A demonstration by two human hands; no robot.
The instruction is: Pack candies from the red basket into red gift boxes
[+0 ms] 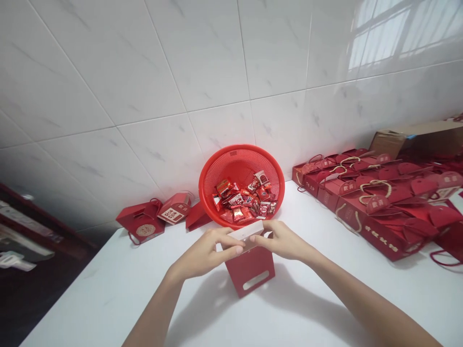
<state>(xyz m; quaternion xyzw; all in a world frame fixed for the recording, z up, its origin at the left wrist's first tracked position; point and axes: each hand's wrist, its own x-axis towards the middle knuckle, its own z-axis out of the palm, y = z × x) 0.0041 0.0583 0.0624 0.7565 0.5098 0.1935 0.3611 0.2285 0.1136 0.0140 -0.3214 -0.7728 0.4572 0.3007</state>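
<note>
A red paper gift box (249,270) stands upright on the white table in front of me, its top flaps raised and their pale inner side showing. My left hand (211,248) grips the left side of the top, thumb and fingers on the flap. From the right, my right hand (282,241) pinches the same top edge with its thumb over the pale flap. Just behind the box, a red plastic basket (206,193) leans toward me, with several wrapped sweets (246,200) in it. What lies inside the box is hidden.
Several finished-looking red gift boxes (383,236) with cord handles stand in rows at right, before a cardboard carton (387,144). More red boxes (141,224) lie at back left by the tiled wall (152,159). The white table's (94,284) left edge drops to a dark shelf.
</note>
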